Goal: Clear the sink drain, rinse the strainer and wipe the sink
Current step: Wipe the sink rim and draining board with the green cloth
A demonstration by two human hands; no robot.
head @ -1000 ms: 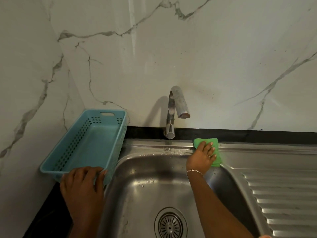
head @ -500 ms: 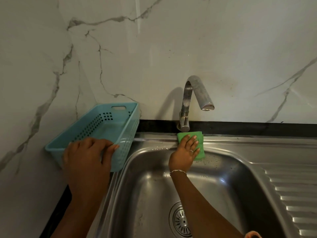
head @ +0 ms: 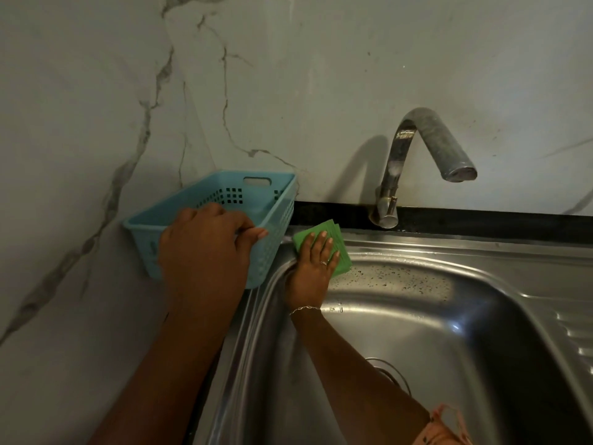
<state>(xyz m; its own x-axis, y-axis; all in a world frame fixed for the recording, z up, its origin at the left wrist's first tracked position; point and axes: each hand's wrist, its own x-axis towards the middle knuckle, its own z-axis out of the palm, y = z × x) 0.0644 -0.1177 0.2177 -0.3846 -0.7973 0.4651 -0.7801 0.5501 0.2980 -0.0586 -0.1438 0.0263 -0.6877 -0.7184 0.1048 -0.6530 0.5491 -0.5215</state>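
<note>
1. While the right hand wipes, its fingers lie straight and spread, pressing the green cloth flat on the back-left corner of the sink, where the rim curves down into the basin.
2. The left hand grips the blue basket, fingers curled over the rim nearest the sink. The basket looks tipped away from the sink edge; whether it is fully off the counter cannot be told.
3. The step in hand is judged to be the wipe of the rim. The basket is held aside so that the cloth can reach the ledge beside it.
4. Technique: hold the palm low and the pressure even, so that the whole cloth meets the steel. Follow the corner's curve rather than cutting across it, since grime collects in that bend.
5. Water droplets speckle the rear basin wall just right of the cloth. An overlapping pass there would likely leave fewer streaks.
6. The faucet stands behind the rim, well right of the cloth. No water runs from its spout.
7. Only an arc of the drain strainer shows on the basin floor, behind the right forearm. Its state cannot be judged.
8. Risk: a loosening left grip could let the basket drop back onto the ledge being wiped.
</note>
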